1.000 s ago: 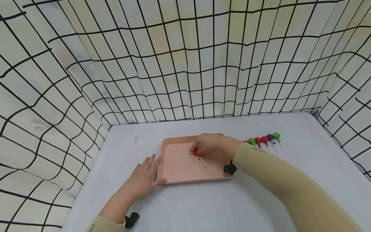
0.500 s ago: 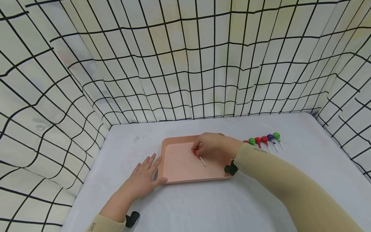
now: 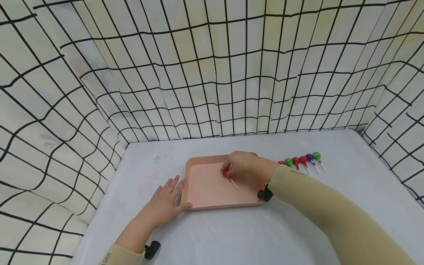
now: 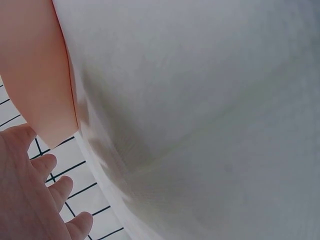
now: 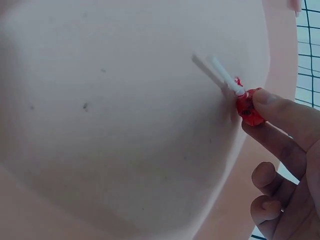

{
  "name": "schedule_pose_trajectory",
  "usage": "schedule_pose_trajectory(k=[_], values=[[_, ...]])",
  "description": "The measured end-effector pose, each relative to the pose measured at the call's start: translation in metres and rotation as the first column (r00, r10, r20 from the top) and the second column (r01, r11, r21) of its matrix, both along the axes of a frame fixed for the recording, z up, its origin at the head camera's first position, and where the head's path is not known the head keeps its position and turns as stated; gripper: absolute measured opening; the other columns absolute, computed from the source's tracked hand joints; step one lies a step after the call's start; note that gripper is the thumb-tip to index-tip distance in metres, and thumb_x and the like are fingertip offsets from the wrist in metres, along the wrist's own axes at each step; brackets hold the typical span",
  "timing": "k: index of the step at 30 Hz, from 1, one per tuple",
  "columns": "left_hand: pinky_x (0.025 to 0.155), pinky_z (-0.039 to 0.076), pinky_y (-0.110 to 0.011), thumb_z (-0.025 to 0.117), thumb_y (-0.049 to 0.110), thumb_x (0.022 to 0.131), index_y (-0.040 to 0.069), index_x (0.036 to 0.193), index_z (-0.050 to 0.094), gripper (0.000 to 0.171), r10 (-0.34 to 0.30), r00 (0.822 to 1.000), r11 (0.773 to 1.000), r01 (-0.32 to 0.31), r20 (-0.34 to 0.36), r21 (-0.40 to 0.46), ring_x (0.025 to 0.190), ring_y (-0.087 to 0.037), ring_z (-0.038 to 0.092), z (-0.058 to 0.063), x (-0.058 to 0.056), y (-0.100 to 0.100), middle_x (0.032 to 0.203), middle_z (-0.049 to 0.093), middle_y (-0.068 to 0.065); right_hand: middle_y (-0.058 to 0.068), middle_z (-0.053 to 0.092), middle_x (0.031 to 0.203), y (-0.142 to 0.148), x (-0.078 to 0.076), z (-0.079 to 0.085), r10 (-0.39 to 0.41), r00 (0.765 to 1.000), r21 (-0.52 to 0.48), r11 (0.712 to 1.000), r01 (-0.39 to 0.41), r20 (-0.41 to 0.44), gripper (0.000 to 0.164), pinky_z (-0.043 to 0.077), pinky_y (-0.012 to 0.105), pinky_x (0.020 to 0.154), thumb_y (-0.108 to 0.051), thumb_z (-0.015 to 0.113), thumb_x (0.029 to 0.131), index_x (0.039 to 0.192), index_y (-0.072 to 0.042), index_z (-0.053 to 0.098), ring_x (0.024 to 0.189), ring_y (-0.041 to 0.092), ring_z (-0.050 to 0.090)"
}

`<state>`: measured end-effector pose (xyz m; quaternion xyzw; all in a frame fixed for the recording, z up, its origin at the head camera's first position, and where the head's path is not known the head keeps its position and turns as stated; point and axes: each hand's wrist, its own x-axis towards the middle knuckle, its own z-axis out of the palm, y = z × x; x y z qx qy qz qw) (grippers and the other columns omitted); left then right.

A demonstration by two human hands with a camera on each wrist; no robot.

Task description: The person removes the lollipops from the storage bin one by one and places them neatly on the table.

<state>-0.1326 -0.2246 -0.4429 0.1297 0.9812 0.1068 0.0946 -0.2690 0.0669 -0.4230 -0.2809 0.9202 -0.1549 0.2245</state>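
My right hand [image 3: 239,164] pinches a red-wrapped lollipop [image 5: 251,107] by its candy head, between thumb and index finger, over the pink tray [image 3: 205,195]. Its white stick points away from the fingers, toward the front right of the tray in the head view. My left hand [image 3: 165,204] lies with fingers spread at the left edge of the same tray, the thumb touching its front left corner. In the left wrist view, the left fingertips [image 4: 46,162] show beside the tray's side wall [image 4: 45,75], holding nothing.
Right of the tray a row of lollipops, among them a green lollipop [image 3: 317,156] and a purple lollipop [image 3: 309,157], lies on the white-covered table [image 3: 232,235]. My right forearm partly covers the row. White walls with a black grid [image 3: 212,73] stand around the table.
The right hand has shifted very slightly to the right in the head view, still pinching the red lollipop. The left hand stays at the tray's edge.
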Motion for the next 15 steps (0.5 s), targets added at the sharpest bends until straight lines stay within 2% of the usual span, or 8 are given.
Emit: schedule_pose_trajectory(k=[8,15], values=[[0.118,0.012,-0.063,0.051,0.074,0.088,0.016,0.159,0.025,0.095,-0.005,1.000,1.000,0.005,-0.009,0.016,0.150,-0.039,0.015,-0.0005,0.0007,0.0003,0.164,0.018,-0.014,-0.013,0.068,0.114,0.0047,-0.0028,0.0030,0.035,0.999,-0.041,0.999,-0.036,-0.028,0.028,0.044,0.034,0.105,-0.020,0.071,0.091,0.117,-0.027,0.076,0.116,0.011,0.057],[0.118,0.012,-0.062,0.050,0.075,0.087,0.015,0.159,0.024,0.096,0.001,1.000,1.000,-0.001,-0.014,0.028,0.149,-0.039,0.015,-0.0027,0.0013,0.0009,0.164,0.019,-0.016,-0.013,0.069,0.109,0.0103,-0.0034,0.0067,0.035,0.999,-0.071,0.997,-0.036,-0.021,0.028,0.046,0.032,0.101,-0.020,0.074,0.090,0.117,-0.025,0.076,0.111,0.012,0.058]])
